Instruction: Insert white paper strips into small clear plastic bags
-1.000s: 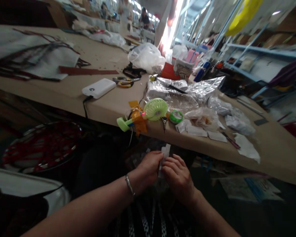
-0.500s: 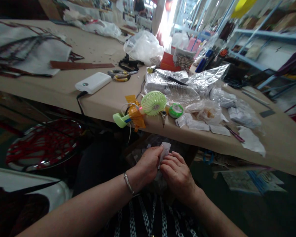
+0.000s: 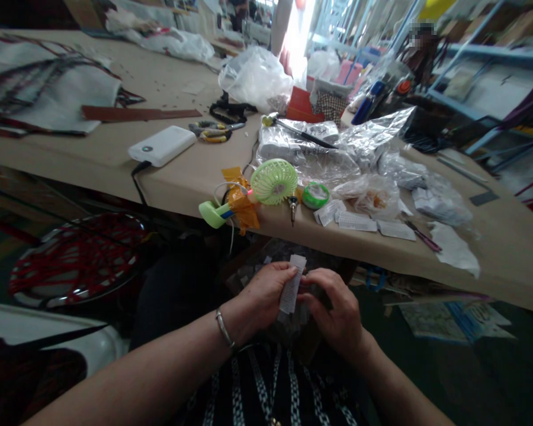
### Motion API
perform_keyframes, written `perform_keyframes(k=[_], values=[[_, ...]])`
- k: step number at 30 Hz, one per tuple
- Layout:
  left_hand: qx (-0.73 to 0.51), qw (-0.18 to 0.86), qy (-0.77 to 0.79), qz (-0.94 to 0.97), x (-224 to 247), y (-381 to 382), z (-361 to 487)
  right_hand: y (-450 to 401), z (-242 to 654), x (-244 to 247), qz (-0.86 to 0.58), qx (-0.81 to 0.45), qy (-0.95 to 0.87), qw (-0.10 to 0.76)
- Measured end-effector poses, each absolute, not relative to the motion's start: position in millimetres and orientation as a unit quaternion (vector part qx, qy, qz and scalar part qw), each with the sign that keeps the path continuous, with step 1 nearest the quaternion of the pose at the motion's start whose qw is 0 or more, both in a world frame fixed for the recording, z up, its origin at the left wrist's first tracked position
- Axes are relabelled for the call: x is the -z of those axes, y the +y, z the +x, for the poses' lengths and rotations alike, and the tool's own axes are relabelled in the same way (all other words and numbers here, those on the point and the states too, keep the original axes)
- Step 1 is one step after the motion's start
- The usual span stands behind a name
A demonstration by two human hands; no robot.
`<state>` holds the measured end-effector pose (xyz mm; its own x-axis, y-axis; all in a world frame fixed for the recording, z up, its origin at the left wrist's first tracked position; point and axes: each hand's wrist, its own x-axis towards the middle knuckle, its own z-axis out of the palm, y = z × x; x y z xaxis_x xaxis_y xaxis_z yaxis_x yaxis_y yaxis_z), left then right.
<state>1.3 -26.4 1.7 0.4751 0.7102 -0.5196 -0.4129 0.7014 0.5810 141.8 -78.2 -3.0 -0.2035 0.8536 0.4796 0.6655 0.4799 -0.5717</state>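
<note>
In the head view my left hand (image 3: 266, 293) is closed, its thumb pressing a thin stack of white printed paper labels (image 3: 292, 290) held over my lap. Just to the right, my right hand (image 3: 335, 305) is half curled with thumb and forefinger apart, fingertips close to the labels' edge; whether they touch it I cannot tell. Below the table edge, behind my hands, lies a clear plastic bag (image 3: 270, 255) with small pale pieces in it. More white labels (image 3: 356, 221) lie in a row along the table's front edge.
On the table (image 3: 173, 183) are a green fan (image 3: 273, 182), a green round tin (image 3: 315, 195), a power bank (image 3: 162, 146), pliers (image 3: 215, 131), silvery plastic packs (image 3: 306, 151) and a purple-handled tool (image 3: 424, 238). A red-strapped round seat (image 3: 77, 260) stands left.
My right hand has drawn slightly right, off the labels, and its thumb and forefinger have parted. More of the label stack shows in my left hand. A person has appeared at the back right.
</note>
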Motion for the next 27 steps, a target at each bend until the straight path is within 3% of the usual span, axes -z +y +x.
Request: perform_keyframes(k=[3, 8, 16, 18, 22, 27], values=[[-0.292, 0.843, 0.395, 0.220, -7.9, -29.1, -1.4, -67.2, 146.4, 1.5, -0.575, -0.255, -0.631, 0.454], [-0.246, 0.861, 0.359, 0.264, -10.8, -35.1, -3.3, -52.9, 141.3, 3.3, -0.552, -0.484, -0.497, 0.463], [-0.193, 0.884, 0.344, 0.251, -4.7, -35.1, -8.9, -56.0, 137.1, 10.8, -0.534, -0.523, -0.455, 0.485], [-0.182, 0.892, 0.329, 0.252, -4.9, -34.1, -11.3, -55.6, 141.1, 11.8, -0.488, -0.586, -0.429, 0.485], [-0.135, 0.908, 0.291, 0.269, -7.6, -34.3, -14.4, -53.2, 149.2, 12.4, -0.363, -0.732, -0.414, 0.402], [-0.103, 0.914, 0.269, 0.285, -8.4, -38.2, -12.7, -50.7, 149.8, 14.2, -0.281, -0.782, -0.388, 0.398]])
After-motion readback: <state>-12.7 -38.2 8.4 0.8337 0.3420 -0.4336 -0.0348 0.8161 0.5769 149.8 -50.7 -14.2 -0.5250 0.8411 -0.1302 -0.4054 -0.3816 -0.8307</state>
